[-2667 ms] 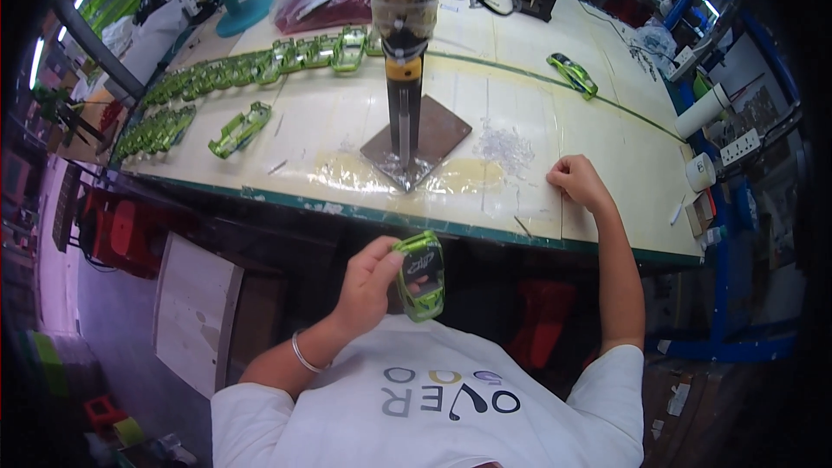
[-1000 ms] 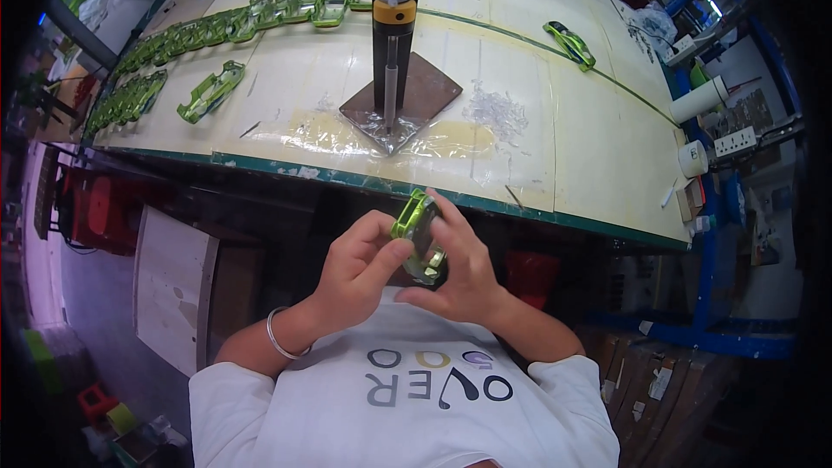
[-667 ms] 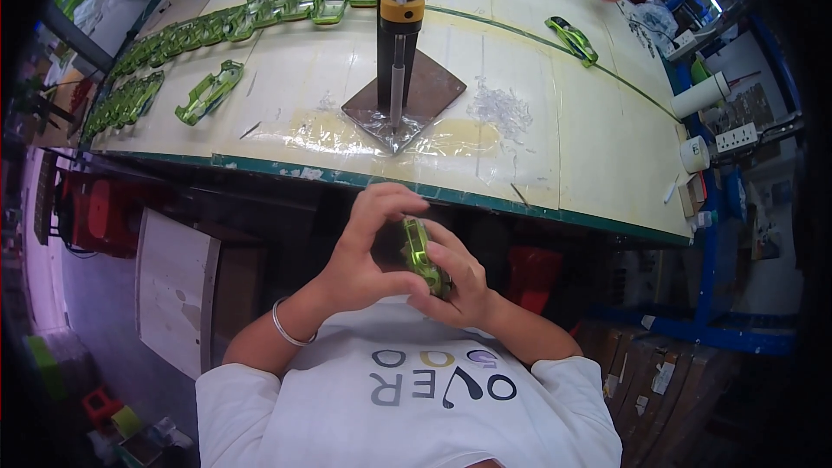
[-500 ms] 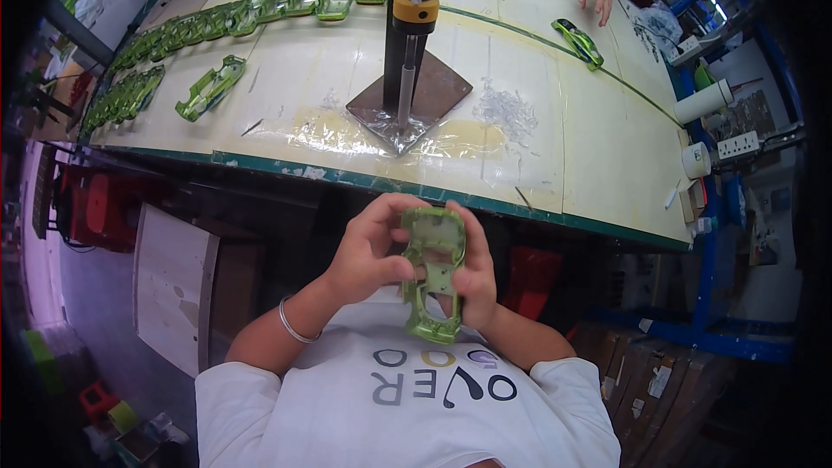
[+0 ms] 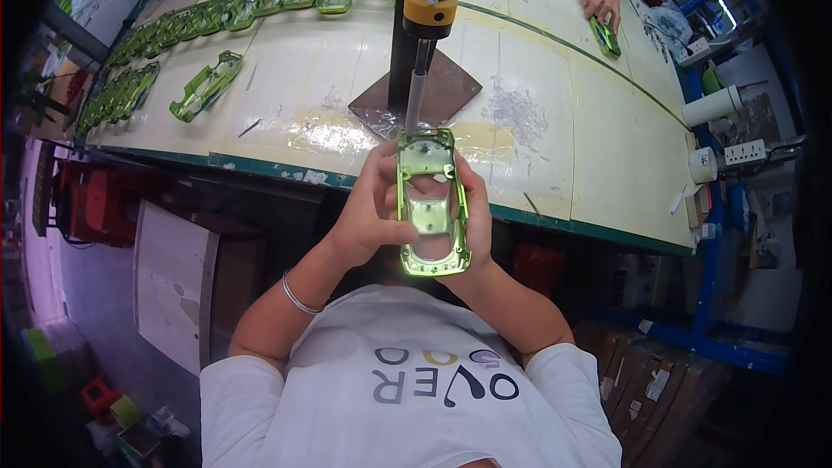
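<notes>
A shiny green toy car body shell [image 5: 431, 217] is held inside-up in front of me, at the table's near edge. My left hand [image 5: 364, 221] grips its left side, thumb laid along the rim. My right hand [image 5: 476, 208] is closed round the right side, its fingers partly hidden behind the shell. At the shell's far end, the thin shaft [image 5: 415, 100] of an upright tool with a yellow collar [image 5: 429, 17] comes down. Whether the shaft touches the shell I cannot tell.
A brown square plate [image 5: 452, 91] lies under the tool's post. Rows of green car shells [image 5: 234, 13] stand at the far left, with one loose shell [image 5: 205, 87] nearer. At the far right, another person's hand [image 5: 601, 2] holds a green car shell [image 5: 605, 39]. Clear scraps [image 5: 518, 113] litter the table.
Both my hands have raised the car shell away from my chest, up to the tool's shaft. The other person's hand has come down onto the shell at the far right.
</notes>
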A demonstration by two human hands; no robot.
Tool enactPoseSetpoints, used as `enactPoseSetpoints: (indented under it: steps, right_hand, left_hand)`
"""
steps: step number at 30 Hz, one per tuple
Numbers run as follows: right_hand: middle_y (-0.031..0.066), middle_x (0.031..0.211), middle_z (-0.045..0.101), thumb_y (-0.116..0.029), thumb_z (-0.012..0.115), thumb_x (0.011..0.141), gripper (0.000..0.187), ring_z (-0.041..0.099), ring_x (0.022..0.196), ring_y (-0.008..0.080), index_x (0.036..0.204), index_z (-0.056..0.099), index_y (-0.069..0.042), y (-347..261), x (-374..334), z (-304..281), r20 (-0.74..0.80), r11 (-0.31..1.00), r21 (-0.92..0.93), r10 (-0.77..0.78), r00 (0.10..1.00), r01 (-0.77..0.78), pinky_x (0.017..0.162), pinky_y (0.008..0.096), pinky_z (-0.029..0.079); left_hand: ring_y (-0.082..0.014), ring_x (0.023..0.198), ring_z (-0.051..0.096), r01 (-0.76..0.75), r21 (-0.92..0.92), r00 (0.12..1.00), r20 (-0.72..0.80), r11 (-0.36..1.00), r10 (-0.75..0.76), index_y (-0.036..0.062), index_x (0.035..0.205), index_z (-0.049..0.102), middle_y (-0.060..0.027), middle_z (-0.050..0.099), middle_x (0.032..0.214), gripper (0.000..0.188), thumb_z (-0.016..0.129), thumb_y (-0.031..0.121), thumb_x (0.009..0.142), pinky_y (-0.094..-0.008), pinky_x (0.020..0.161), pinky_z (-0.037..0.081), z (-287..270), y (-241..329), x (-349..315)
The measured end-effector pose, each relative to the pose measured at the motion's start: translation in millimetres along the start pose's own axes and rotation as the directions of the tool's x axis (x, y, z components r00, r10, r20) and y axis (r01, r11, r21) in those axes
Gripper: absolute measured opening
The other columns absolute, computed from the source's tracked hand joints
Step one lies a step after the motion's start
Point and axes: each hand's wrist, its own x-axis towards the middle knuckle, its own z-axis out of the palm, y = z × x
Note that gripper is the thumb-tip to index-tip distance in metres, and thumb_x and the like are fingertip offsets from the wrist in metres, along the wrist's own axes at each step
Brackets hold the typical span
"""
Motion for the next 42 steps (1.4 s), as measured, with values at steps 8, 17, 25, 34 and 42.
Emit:
enactPoseSetpoints:
  steps: [8, 17, 25, 34, 42]
  right_hand:
    - [0.0173, 0.082, 0.054, -0.043, 0.024, 0.086, 0.051, 0.055, 0.075, 0.0225, 0.106, 0.046, -0.002, -2, 0, 8, -0.01, 0.997, -0.068, -0.032, 0.999, 0.031, 0.07, 0.0317, 0.046]
    - [0.0157, 0.085, 0.054, -0.045, 0.023, 0.085, 0.054, 0.055, 0.076, 0.0216, 0.107, 0.046, -0.001, -1, -3, 7, -0.026, 0.998, -0.066, -0.01, 1.0, 0.008, 0.07, 0.0303, 0.046]
    - [0.016, 0.107, 0.047, -0.026, 0.036, 0.085, 0.042, 0.052, 0.093, 0.027, 0.124, 0.022, -0.015, -1, -7, 5, 0.034, 0.99, 0.142, 0.0, 0.999, -0.005, 0.078, 0.0378, 0.045]
    - [0.0165, 0.107, 0.047, -0.027, 0.036, 0.085, 0.044, 0.051, 0.093, 0.0272, 0.124, 0.021, -0.016, -2, -8, 5, 0.057, 0.993, 0.117, -0.009, 0.998, 0.002, 0.078, 0.0378, 0.045]
    - [0.0171, 0.087, 0.055, -0.044, 0.025, 0.085, 0.054, 0.056, 0.076, 0.0222, 0.109, 0.045, 0.0, -1, -5, 5, -0.029, 0.999, -0.041, 0.007, 1.0, -0.008, 0.07, 0.0307, 0.046]
  left_hand:
    - [-0.0184, 0.104, 0.043, -0.028, 0.047, 1.0, -0.006, 0.999, 0.028, 0.0019, 0.128, 0.011, -0.0085, 0.04, 0.112, 0.109, 0.08, 0.028, 0.047, -0.0315, 0.09, 0.035, 3, 10, 6]
    - [-0.0177, 0.105, 0.042, -0.036, 0.07, 0.999, 0.002, 0.997, 0.036, 0.0025, 0.127, 0.012, -0.0084, 0.04, 0.113, 0.108, 0.08, 0.028, 0.047, -0.0314, 0.091, 0.034, 4, 10, 4]
    - [-0.0181, 0.106, 0.042, -0.01, 0.073, 1.0, 0.017, 0.997, 0.009, 0.0032, 0.127, 0.013, -0.0081, 0.039, 0.114, 0.108, 0.08, 0.029, 0.047, -0.0321, 0.092, 0.033, 3, 10, 3]
    - [-0.0177, 0.106, 0.042, -0.021, 0.1, 1.0, 0.024, 0.995, 0.019, 0.0031, 0.127, 0.014, -0.0082, 0.04, 0.113, 0.107, 0.079, 0.03, 0.047, -0.0315, 0.091, 0.032, 3, 10, 3]
    - [-0.0182, 0.108, 0.04, -0.009, 0.115, 1.0, 0.016, 0.993, 0.007, 0.002, 0.127, 0.013, -0.0088, 0.04, 0.114, 0.105, 0.078, 0.028, 0.048, -0.0317, 0.092, 0.031, 3, 10, 2]
